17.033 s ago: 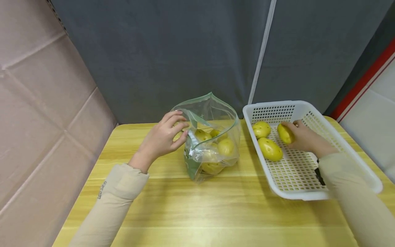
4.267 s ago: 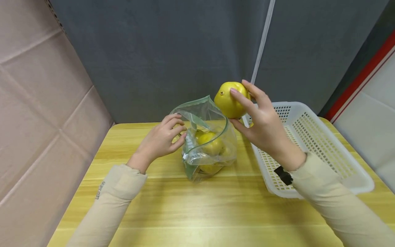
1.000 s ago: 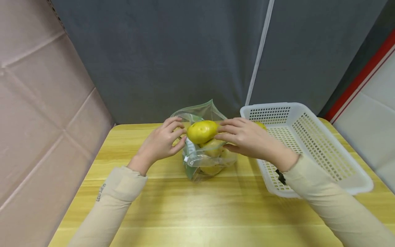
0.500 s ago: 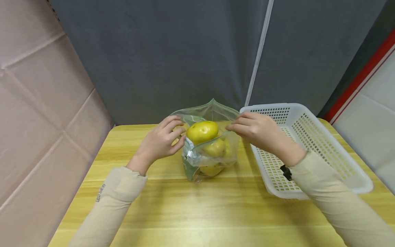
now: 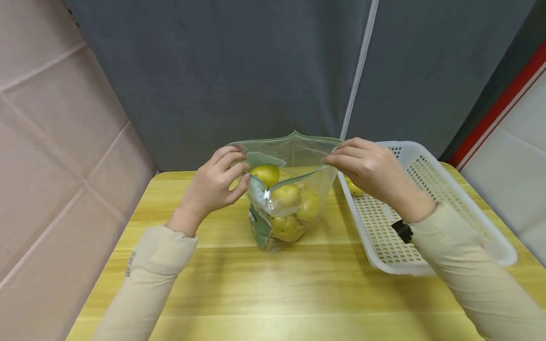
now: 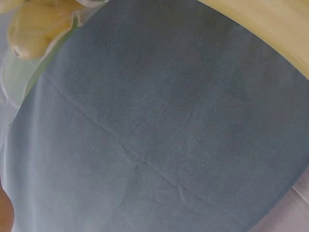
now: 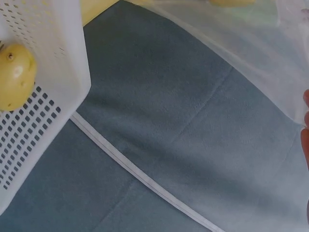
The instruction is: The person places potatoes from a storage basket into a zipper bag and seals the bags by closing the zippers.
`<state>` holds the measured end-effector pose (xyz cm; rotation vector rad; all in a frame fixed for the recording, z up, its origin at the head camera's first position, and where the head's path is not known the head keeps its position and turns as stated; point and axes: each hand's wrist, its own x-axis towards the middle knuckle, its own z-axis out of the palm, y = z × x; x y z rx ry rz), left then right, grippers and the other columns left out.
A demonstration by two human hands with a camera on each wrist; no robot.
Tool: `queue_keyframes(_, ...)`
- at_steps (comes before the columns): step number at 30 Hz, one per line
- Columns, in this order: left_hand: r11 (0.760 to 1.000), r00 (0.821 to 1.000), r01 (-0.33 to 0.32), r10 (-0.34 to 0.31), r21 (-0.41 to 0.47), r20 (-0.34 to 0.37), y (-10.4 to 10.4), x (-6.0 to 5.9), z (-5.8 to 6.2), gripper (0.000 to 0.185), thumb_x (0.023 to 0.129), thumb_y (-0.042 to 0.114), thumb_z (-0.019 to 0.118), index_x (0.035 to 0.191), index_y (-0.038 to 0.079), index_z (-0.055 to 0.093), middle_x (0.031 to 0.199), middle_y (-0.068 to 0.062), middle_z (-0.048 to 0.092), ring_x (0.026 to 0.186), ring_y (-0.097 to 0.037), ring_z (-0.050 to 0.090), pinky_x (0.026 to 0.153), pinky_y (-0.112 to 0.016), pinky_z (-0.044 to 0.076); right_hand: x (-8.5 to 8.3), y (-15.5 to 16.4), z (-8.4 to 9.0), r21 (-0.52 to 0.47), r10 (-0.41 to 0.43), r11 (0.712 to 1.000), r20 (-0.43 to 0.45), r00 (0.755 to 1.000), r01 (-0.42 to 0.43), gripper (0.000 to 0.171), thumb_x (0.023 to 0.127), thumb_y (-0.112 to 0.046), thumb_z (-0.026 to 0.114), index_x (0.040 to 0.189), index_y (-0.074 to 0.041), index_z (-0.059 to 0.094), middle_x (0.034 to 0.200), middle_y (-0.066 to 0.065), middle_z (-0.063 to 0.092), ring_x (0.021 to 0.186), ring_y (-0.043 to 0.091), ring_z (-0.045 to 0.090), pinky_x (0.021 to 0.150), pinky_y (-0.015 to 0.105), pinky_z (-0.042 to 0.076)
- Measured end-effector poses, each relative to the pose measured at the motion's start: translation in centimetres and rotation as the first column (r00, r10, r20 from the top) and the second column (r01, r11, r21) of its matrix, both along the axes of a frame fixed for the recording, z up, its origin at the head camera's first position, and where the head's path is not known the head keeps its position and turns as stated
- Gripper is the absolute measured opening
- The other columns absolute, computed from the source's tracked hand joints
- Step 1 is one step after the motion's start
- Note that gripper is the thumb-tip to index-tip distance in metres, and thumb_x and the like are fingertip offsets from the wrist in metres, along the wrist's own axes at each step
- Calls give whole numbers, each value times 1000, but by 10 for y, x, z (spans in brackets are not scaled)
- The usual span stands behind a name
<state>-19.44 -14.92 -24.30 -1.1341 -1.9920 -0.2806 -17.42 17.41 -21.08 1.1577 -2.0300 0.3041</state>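
A clear zip bag [image 5: 304,150] with a green-edged mouth and a white slider [image 5: 267,195] stands upright on the wooden table, several yellow potatoes [image 5: 286,228] inside. One potato [image 5: 265,175] lies highest, at the left under the mouth. My left hand [image 5: 212,182] pinches the mouth's left corner; my right hand [image 5: 375,173] pinches its right corner, and the mouth is stretched between them. In the left wrist view, potatoes [image 6: 34,31] show through the plastic. The right wrist view has the bag's side [image 7: 251,53] running up to my fingertips [image 7: 306,140].
A white perforated basket [image 5: 473,203] stands to the right of the bag, partly behind my right arm. One potato [image 7: 14,77] lies in it. A grey curtain [image 5: 222,71] hangs behind the table [image 5: 256,298], and a pinkish padded wall [image 5: 55,142] rises at the left.
Over the last seconds my right hand brought a potato from the basket into the bag and let go. It then took the mouth's right side; both hands have since spread and lifted the mouth.
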Motion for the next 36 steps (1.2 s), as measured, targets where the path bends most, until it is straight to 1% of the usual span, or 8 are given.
queue_keyframes(8, 1000, 998, 11, -11, 0, 55, 2, 0, -5, 42, 100, 28, 35, 85, 5, 67, 98, -14, 65, 108, -32, 58, 93, -38, 55, -4, -3, -6, -6, 89, 996, 17, 996, -89, 23, 74, 3, 75, 96, -4, 74, 90, 9, 73, 88, 25, 66, 75, 36, 57)
queue_keyframes(13, 999, 996, 32, -33, 16, 84, 3, 0, -8, 45, 101, 29, 34, 81, 5, 66, 99, -15, 65, 109, -33, 58, 96, -40, 54, -3, -4, -8, 4, 93, 996, 32, 995, -94, 20, 90, -8, 63, 109, -6, 70, 108, 13, 69, 99, 29, 63, 83, 40, 56)
queue_keyframes(19, 999, 994, 37, -38, 13, 98, 5, 2, -10, 46, 102, 30, 33, 79, 6, 66, 98, -14, 65, 111, -33, 58, 95, -39, 54, -3, -2, -11, -66, 36, 997, 23, 999, -35, 35, 98, -21, 47, 126, -3, 56, 125, 20, 58, 101, 35, 60, 72, 42, 54)
queue_keyframes(25, 999, 994, 36, -37, 10, 102, 5, 4, -11, 50, 102, 31, 32, 76, 6, 67, 99, -14, 65, 112, -33, 58, 91, -39, 56, -13, 9, -20, -151, -114, 981, 49, 992, 120, 46, 89, -5, 58, 134, -1, 48, 128, 22, 55, 104, 39, 58, 60, 42, 51)
queue_keyframes(28, 999, 994, 43, -44, 13, 105, 5, 4, -12, 50, 103, 32, 34, 74, 5, 66, 99, -15, 65, 113, -33, 57, 91, -39, 56, -19, 19, -27, -140, -227, 960, 108, 968, 241, 52, 85, -1, 60, 135, 0, 46, 130, 25, 53, 103, 41, 57, 51, 40, 46)
queue_keyframes(31, 999, 993, 52, -53, 10, 110, 5, 4, -12, 45, 101, 29, 38, 73, 6, 64, 99, -15, 65, 113, -33, 57, 91, -39, 56, -26, 29, -35, -109, -319, 932, 199, 926, 345, 53, 86, -1, 60, 137, 1, 45, 132, 27, 50, 92, 41, 56, 46, 38, 44)
queue_keyframes(34, 998, 990, 60, -61, 9, 124, 5, 4, -13, 33, 97, 22, 49, 73, 5, 64, 99, -15, 65, 113, -33, 57, 93, -39, 56, -31, 39, -43, -45, -397, 901, 312, 863, 431, 54, 87, -1, 59, 139, 1, 44, 135, 29, 47, 86, 42, 54, 45, 39, 43)
queue_keyframes(36, 998, 989, 65, -66, 6, 133, 4, 5, -13, 24, 91, 17, 55, 73, 5, 64, 99, -15, 65, 113, -34, 57, 93, -40, 55, -33, 44, -47, 21, -447, 877, 401, 799, 480, 54, 88, -3, 58, 140, 0, 42, 138, 29, 43, 93, 44, 54, 46, 41, 45)
